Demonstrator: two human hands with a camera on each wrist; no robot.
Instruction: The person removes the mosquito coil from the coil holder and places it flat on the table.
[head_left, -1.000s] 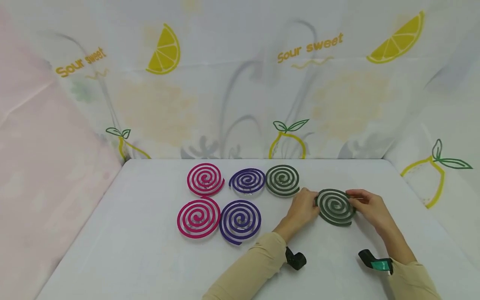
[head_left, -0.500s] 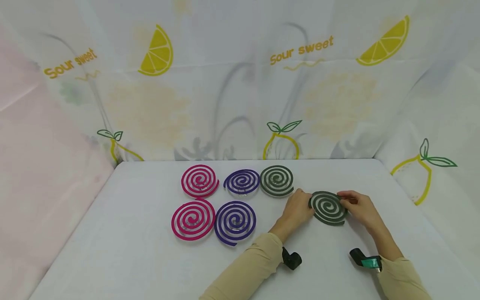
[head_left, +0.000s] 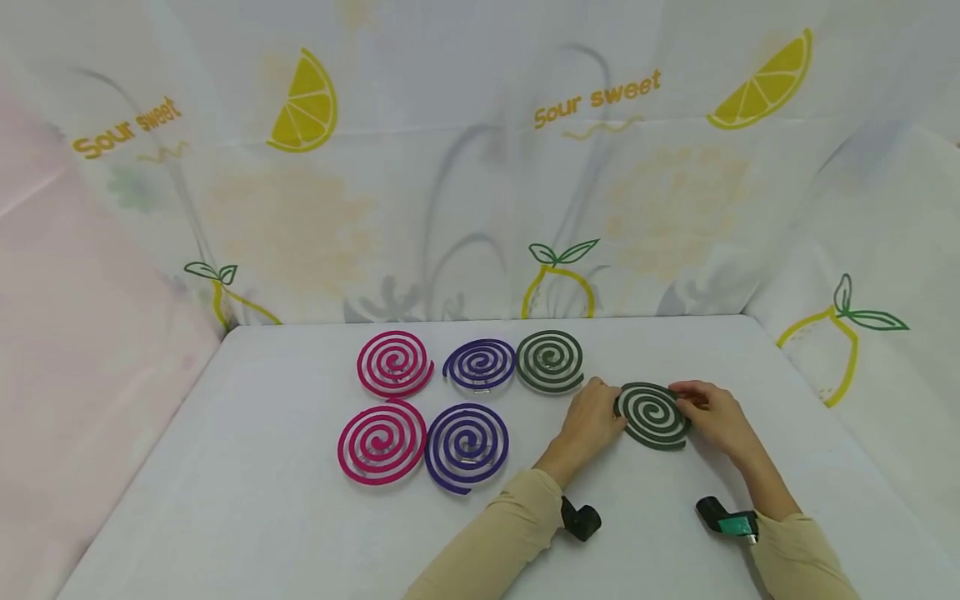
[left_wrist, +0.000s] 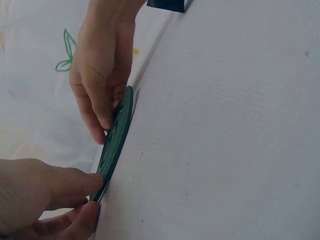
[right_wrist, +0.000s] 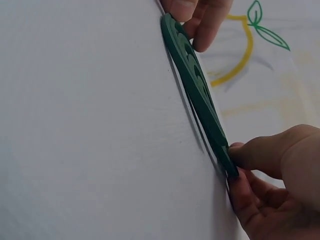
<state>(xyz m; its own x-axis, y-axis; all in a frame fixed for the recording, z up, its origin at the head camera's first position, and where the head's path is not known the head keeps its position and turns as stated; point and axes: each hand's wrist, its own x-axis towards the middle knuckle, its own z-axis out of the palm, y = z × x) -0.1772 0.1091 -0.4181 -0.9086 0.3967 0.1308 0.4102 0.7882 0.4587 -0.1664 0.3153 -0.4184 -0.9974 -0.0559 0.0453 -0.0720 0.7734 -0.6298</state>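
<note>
Held green coil (head_left: 652,413): in front and right of rear green coil (head_left: 550,362). Left hand (head_left: 588,423) pinches the edge toward that landmark; right hand (head_left: 716,418), the edge farther off. Judgement: even, light pressure, coil level, lest turns flex.

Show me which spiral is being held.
The front green spiral, pinched by the left hand and right hand; the back green spiral, pink spirals and purple spirals are not held.

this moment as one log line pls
left grip: pinches dark green spiral coil | right grip: pinches its opposite edge | white table: second dark green spiral coil, two purple spiral coils, two pink spiral coils
</note>
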